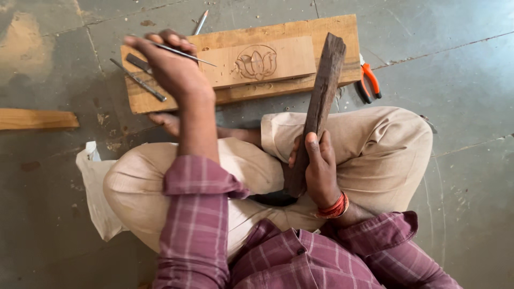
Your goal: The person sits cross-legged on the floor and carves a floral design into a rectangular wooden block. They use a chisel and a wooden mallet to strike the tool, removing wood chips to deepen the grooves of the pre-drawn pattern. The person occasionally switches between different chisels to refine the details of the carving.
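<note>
Both fists closed: left hand on chisel, right hand on mallet.

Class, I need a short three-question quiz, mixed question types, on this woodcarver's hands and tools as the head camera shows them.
1. True or false: the right hand grips the dark wooden mallet block.
2. The left hand holds: A) a thin metal chisel B) pliers C) a pencil.
3. What motif is carved into the pale wooden panel?

Key: 1 true; 2 A; 3 a lotus flower.
</note>
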